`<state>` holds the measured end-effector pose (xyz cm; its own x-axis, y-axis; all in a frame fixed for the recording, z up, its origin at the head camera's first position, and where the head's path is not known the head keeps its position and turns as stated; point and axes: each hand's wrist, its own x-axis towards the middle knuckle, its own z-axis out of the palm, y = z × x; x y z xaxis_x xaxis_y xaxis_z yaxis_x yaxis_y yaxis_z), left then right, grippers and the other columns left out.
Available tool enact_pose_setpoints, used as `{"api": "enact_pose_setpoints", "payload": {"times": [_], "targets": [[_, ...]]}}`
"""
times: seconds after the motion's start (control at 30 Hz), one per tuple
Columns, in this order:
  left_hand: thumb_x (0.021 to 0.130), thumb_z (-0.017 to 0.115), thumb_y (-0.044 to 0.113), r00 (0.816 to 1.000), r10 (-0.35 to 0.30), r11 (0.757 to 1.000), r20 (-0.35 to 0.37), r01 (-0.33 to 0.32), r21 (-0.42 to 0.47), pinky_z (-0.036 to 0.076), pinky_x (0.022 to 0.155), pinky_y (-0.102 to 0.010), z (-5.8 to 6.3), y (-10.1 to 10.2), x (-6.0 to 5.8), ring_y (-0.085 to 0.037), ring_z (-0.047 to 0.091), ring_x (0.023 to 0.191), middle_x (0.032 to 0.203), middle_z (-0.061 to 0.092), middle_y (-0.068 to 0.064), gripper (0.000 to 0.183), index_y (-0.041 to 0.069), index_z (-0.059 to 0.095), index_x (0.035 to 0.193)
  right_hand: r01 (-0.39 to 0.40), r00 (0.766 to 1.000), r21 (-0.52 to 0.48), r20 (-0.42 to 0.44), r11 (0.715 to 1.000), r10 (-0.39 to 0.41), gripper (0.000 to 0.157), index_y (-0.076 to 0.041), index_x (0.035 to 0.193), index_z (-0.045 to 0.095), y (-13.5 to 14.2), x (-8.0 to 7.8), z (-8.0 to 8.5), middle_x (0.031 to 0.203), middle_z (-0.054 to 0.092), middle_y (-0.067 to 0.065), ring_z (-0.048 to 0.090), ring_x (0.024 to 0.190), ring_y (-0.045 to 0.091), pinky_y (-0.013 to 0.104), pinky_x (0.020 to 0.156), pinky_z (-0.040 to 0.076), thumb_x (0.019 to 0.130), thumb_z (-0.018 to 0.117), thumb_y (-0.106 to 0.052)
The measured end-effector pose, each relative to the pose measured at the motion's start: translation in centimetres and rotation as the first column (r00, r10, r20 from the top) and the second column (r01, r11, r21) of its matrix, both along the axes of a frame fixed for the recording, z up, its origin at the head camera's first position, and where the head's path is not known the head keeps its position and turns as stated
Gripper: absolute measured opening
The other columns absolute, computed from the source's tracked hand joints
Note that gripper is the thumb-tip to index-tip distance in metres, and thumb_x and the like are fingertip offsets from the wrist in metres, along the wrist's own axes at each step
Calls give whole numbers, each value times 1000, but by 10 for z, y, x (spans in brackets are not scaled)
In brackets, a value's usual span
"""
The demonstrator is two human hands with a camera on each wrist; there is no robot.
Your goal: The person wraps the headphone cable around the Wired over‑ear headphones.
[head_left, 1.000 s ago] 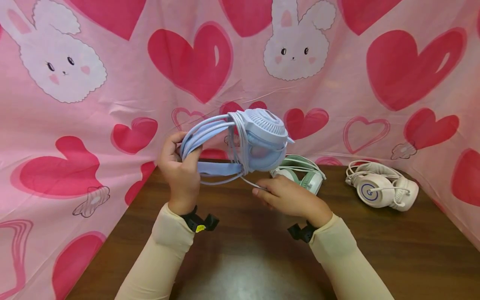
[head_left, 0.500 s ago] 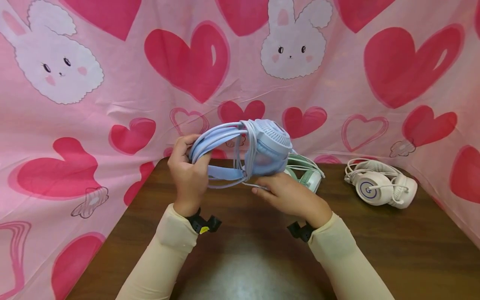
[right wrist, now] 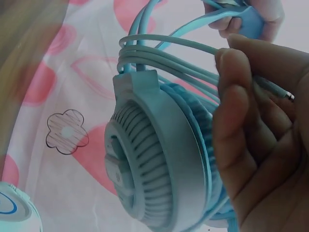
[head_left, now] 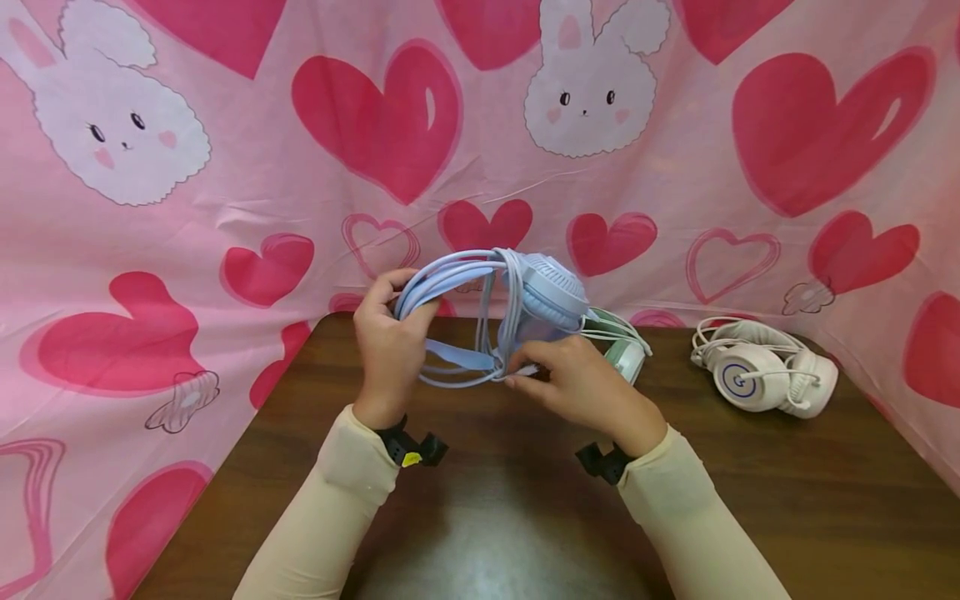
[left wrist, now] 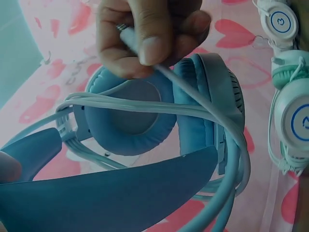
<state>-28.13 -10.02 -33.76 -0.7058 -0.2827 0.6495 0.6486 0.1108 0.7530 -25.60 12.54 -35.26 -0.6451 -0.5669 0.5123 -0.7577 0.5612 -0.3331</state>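
Light blue over-ear headphones [head_left: 553,287] are held up above the table, their cable [head_left: 513,292] wound in several loops across the band near the ear cups. My left hand [head_left: 393,342] grips the headband [head_left: 442,287] at its top, thumb on the near side. At the lower side of the loops, my right hand [head_left: 581,379] pinches the cable's end between thumb and fingers. A metal plug tip [left wrist: 120,27] sticks out of that pinch in the left wrist view. In the right wrist view, the ribbed outer face of one ear cup [right wrist: 145,154] lies beside the right hand.
Behind the right hand, green-and-white headphones [head_left: 626,354] lie on the brown wooden table [head_left: 480,500], partly hidden. White headphones [head_left: 757,371] with a blue ring mark rest farther right. A pink cloth [head_left: 480,183] with hearts and rabbits hangs around the table's back and sides.
The blue headphones and my left hand have come down and to the right, closer to my right hand. My right hand has turned slightly, and the cable end now lies near the loops.
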Motion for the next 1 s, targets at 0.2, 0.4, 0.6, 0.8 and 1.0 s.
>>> {"api": "enact_pose_setpoints", "payload": {"times": [0.2,0.4,0.6,0.8,1.0], "targets": [[83,72,1,999,-44,997,23,42,71,49,67,-27,-1,5,1,-19,55,77,92,64,-6,22,-2,67,104,19,1000,-147,-6,989,-20,18,-16,89,69,-4,1,0,72,64,-13,56,62,1,24,57,50,78,83,-17],[80,70,-6,996,-86,986,30,81,149,50,71,-26,1,10,1,-19,58,81,92,63,-9,25,-6,65,105,32,993,-232,-101,972,-57,20,-10,91,69,-6,-2,-2,75,67,-6,59,63,2,25,58,52,76,84,-12],[82,71,-3,984,-169,975,51,159,157,54,70,-28,0,13,3,-22,59,81,97,62,-10,28,-5,63,109,62,981,-223,-168,973,-101,27,-6,95,66,-6,-4,-5,75,68,-3,60,63,4,27,59,53,76,84,-12],[83,72,-1,974,-208,967,84,192,170,47,51,-24,0,17,4,-19,49,58,86,58,-10,27,-2,64,109,102,949,-209,-274,973,-158,33,-3,100,66,-6,-6,-7,72,63,-1,55,58,8,28,53,49,75,84,-14],[83,70,-3,946,-305,933,114,272,235,44,49,-23,0,19,4,-16,47,59,88,58,-8,28,-4,61,110,135,926,-177,-327,975,-188,43,-2,112,69,-6,-7,-7,71,58,2,49,59,11,29,53,47,73,86,-13]]}}
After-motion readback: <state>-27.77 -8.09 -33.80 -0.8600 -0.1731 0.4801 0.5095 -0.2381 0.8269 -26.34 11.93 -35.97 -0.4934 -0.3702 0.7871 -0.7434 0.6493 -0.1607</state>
